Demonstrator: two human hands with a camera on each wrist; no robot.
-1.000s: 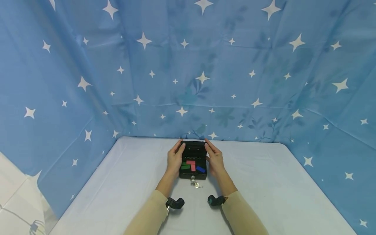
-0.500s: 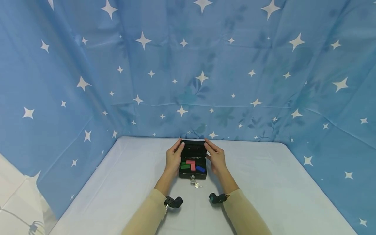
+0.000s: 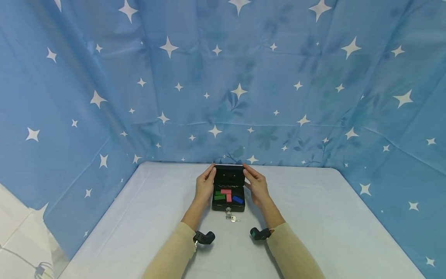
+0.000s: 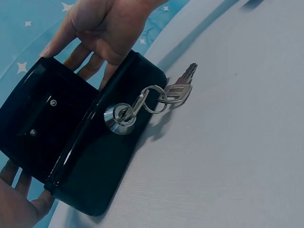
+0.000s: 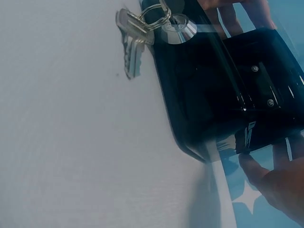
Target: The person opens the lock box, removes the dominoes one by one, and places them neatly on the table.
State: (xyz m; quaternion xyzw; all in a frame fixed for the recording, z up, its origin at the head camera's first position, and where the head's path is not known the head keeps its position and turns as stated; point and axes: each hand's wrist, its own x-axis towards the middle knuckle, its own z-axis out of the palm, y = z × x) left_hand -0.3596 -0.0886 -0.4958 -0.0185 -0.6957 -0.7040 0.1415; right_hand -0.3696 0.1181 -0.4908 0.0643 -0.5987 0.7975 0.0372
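Note:
A small black cash box [image 3: 238, 208] stands on the table with its lid [image 3: 229, 176] raised. My left hand [image 3: 204, 188] holds the lid's left edge, thumb on the near face and fingers behind. At the right edge, my right hand [image 3: 258, 190] holds the lid the same way. Inside the box lie green blocks [image 3: 219, 197], pink blocks [image 3: 226, 192] and a blue block [image 3: 237, 200]. A key sits in the round silver lock [image 4: 118, 118] on the front, and a second key [image 4: 176, 92] hangs from its ring. Both wrist views hide the blocks.
The white-covered table [image 3: 313, 217] reaches its back edge just behind the box. A blue star-printed curtain [image 3: 278, 77] surrounds it at the back and sides. A cable [image 3: 21, 254] lies off the table at the lower left.
Both wrists have spread slightly outward, left wrist to the left and right wrist to the right. The hands stay at the lid's edges, and the blocks have kept their places in the box.

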